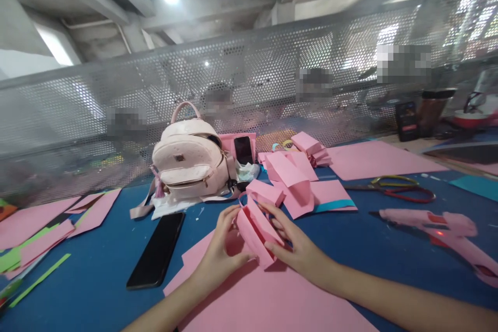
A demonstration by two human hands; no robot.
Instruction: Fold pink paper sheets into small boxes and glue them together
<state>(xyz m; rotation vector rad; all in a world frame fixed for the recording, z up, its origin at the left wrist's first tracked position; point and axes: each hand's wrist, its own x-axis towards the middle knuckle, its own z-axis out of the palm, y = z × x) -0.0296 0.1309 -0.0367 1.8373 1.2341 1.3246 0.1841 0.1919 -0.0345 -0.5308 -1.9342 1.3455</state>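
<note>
A small folded pink paper box (251, 236), its long top gap facing up, is held between my two hands. My left hand (222, 249) closes on its left side, thumb near the lower end. On the right side, the fingers and thumb of my right hand (295, 249) grip the wall; some fingertips are hidden behind it. Beneath my hands lies a large pink paper sheet (280, 303). Just beyond the held box rests another folded pink paper piece (268, 192), beside creased pink paper (291, 179) and a sheet with a blue strip (334, 206).
To the right are a pink glue gun (431, 220) with a lit red light and scissors (397, 187). A black phone (157, 251) lies left of my hands, below a pale pink backpack (190, 158). Paper scraps (42, 246) cover the far left. A perforated metal screen (252, 72) stands behind.
</note>
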